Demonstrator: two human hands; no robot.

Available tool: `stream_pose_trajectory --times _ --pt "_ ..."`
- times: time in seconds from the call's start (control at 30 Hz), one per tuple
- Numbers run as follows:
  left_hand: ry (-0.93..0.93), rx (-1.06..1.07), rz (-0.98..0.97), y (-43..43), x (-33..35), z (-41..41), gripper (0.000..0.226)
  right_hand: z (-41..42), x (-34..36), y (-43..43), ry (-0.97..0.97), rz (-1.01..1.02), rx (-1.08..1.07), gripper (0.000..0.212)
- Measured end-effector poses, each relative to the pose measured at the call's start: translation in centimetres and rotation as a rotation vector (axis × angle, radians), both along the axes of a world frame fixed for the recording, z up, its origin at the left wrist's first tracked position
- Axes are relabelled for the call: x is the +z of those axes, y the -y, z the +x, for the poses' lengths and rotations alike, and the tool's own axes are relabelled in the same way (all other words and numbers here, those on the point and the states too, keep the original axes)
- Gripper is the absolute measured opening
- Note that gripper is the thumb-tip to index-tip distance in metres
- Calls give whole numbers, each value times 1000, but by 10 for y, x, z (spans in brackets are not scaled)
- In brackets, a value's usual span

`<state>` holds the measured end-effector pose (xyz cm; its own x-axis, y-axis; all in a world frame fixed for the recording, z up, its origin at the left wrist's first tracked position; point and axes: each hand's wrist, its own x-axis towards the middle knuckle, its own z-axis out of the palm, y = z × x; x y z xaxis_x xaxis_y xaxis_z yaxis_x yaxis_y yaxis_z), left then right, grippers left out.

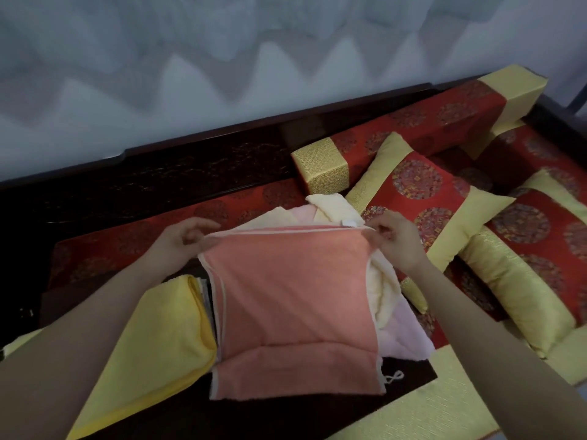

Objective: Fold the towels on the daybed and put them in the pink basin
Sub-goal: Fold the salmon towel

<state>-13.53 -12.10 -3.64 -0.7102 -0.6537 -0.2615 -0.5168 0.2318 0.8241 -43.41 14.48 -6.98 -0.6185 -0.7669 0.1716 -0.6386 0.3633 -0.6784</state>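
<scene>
Head view, looking down at the daybed.

Left hand (185,235) pinching the far left corner of the soft salmon-pink towel with the pale edge (292,300). Thumb and fingers nearly closed on the hem, other fingers loosely curled. Right hand (394,239) pinching the far right corner the same way, fingers shut on the edge. Salmon-pink towel already doubled over, with 1 flap showing along the near side and a little white loop of string (394,376) at the near right corner. Lying flat on top of a heap, above a dark wooden patch (286,417) at the front of the daybed.

Probably midway through folding this 1 towel, with at least 1 more fold to go. Under it, a fluffy cream towel (336,208) and a pale pink fluffy towel (403,338), both still rumpled and not folded. On the left, a smooth yellow cloth (165,331), partly folded or just bunched, hard to tell which.

Pink basin nowhere in sight, so no telling whether any towel is in it yet. Most of the job looks left to do.

Hard to make out: how many towels in the heap, since the salmon one covers them. Grey and white layers (205,293) beside the yellow cloth too thin to name. Yellow cloth partly hidden by the left arm. Red and gold patterned cushions (422,198) just beside the heap on the right.
</scene>
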Motion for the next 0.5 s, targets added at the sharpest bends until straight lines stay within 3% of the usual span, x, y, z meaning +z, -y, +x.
stream_pose_trajectory --times 0.13,0.23,0.3,0.37,0.43,0.5 --pt "154 -266 -82 -7 30 2 15 10 37 -7 60 -121 35 7" --pt "-24 -220 22 -10 77 9 9 10 91 -12 107 -278 43 11" --pt "-221 -145 160 -5 108 9 29 6 126 -9 110 -332 58 20" --pt "-311 -110 163 1 134 5 47 2 154 -2 71 -343 43 18" --pt "-357 -102 132 4 157 -2 40 2 179 3 14 -363 16 17" --pt "-406 -88 86 5 177 -8 14 2 199 5 -24 -400 4 14"
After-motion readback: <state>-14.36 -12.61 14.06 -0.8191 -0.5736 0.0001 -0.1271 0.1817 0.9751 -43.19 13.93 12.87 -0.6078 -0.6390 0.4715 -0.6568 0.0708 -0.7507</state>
